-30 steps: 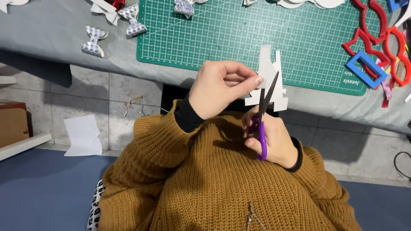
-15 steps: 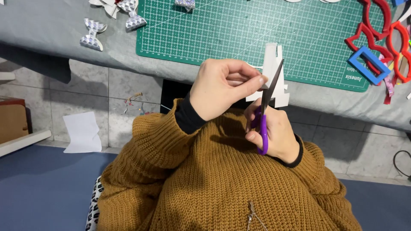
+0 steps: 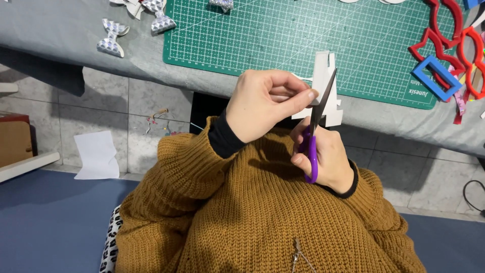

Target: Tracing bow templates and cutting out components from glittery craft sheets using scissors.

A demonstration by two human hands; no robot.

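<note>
Hands cutting a white shape at the edge of the green cutting mat

The left hand [image 3: 262,103] pinches a white cut-out piece [image 3: 326,91] just below the green cutting mat [image 3: 303,35], while the right hand [image 3: 323,156] grips purple-handled scissors [image 3: 313,136], blades angled up along the piece's right edge. Left of the mat lie shiny silver bows [image 3: 112,38]; at its right end sit red frames [image 3: 449,35] and a blue frame [image 3: 437,77]. Below the mat, on the tiled floor, lies a white paper sheet [image 3: 96,155].

No packages, labels, signs or screens in view
</note>
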